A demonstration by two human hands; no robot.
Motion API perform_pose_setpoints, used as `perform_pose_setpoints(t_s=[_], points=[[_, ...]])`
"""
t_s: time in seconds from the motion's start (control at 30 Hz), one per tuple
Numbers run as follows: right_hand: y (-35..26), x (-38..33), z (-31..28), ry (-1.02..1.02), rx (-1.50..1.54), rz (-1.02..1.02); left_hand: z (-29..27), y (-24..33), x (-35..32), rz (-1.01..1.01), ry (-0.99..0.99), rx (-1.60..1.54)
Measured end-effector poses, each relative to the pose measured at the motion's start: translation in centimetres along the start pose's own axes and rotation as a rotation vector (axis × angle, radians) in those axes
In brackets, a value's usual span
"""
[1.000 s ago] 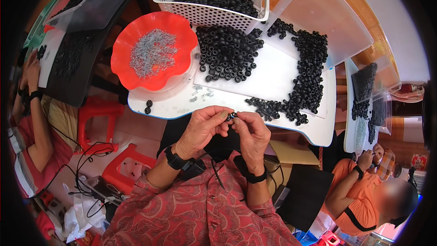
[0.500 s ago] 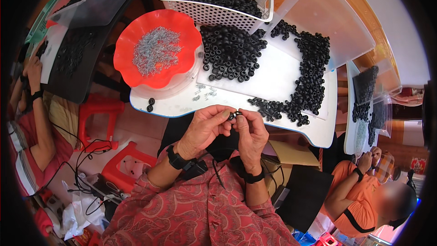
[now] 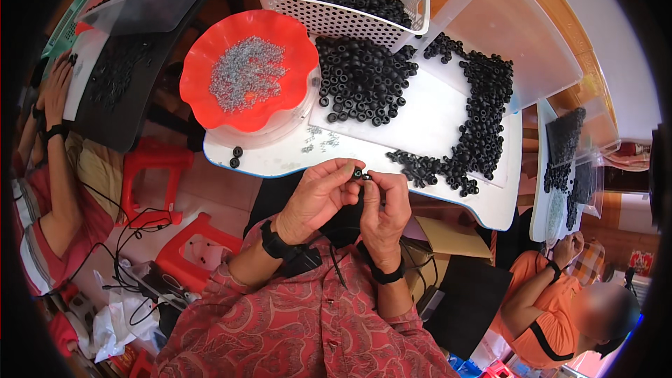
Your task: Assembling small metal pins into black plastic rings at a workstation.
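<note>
My left hand [image 3: 313, 194] is closed in a pinch on a small round black part [image 3: 358, 173] with a hole in it. Close beside it, my right hand [image 3: 383, 218] pinches another small black piece [image 3: 367, 177], whose exact form is too small to tell. Both hands are held together in front of the table's near edge. Beyond them, a heap of round black ring-like parts [image 3: 364, 77] lies on a white board [image 3: 430, 108]. A red wavy-edged dish [image 3: 199, 91] to the left holds many tiny clear or silvery pieces [image 3: 246, 73].
A white perforated basket [image 3: 336, 29] of black parts stands at the back. More black parts [image 3: 483, 112] line the board's right side, beside a clear plastic bin [image 3: 528, 49]. Two black parts [image 3: 236, 157] lie at the table's left. Co-workers sit left and right; red stools [image 3: 154, 182] stand left.
My two hands have drawn slightly apart, and the two black pieces now show separately between the fingertips. The whole view has shifted a little.
</note>
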State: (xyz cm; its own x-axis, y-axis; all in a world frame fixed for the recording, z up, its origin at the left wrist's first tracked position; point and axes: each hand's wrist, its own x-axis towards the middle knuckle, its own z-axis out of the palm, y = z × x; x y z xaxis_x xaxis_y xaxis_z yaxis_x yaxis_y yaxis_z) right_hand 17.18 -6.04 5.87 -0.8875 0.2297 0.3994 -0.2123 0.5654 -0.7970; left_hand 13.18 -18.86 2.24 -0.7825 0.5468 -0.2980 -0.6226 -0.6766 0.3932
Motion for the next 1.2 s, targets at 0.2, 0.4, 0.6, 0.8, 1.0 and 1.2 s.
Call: perform_pose_setpoints(t_s=[0.2, 0.4, 0.6, 0.8, 1.0, 1.2], points=[[0.02, -0.02, 0.15, -0.003, -0.042, -0.039, 0.07, -0.15, 0.06, 0.016, 0.015, 0.013], [0.21, -0.05, 0.27, -0.006, -0.048, -0.035, 0.12, -0.29, 0.01, 0.035, 0.027, 0.028], [0.42, -0.07, 0.34, -0.008, -0.054, -0.041, 0.09, -0.47, 0.0, 0.044, 0.033, 0.041], [0.51, -0.13, 0.36, 0.003, -0.059, -0.049, 0.11, -0.59, -0.03, 0.053, 0.025, 0.045], [0.6, -0.19, 0.36, 0.008, -0.042, -0.03, 0.14, -0.69, 0.1, 0.027, 0.031, -0.007], [0.6, -0.13, 0.52, 0.0, -0.049, -0.04, 0.12, -0.47, 0.13, 0.017, 0.034, -0.011]])
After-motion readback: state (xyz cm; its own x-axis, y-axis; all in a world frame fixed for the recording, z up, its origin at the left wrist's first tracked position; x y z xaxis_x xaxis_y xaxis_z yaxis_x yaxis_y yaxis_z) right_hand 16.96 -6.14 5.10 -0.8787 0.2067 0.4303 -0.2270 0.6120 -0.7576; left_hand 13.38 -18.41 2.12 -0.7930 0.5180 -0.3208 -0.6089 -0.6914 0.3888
